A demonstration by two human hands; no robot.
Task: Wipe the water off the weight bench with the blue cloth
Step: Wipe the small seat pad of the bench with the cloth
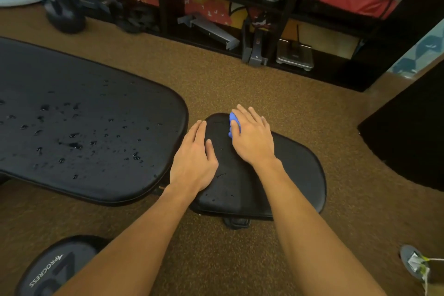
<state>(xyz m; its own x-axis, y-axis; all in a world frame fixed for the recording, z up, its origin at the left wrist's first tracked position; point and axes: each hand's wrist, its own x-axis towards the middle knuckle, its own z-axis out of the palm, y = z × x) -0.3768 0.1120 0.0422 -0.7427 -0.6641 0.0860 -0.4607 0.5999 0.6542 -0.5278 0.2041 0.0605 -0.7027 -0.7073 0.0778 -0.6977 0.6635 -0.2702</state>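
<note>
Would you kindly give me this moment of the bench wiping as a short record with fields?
left hand: rests flat on the seat pad, holding nothing
right hand: presses the blue cloth onto the seat pad
back pad: many water drops, not yet wiped
seat pad: a few small drops near the left hand
carpet: brown, weight plate at lower left

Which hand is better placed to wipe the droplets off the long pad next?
Right. The right hand presses the blue cloth on the small seat pad. The left hand lies flat beside it, holding nothing, though it is nearer the wet long pad.
</note>
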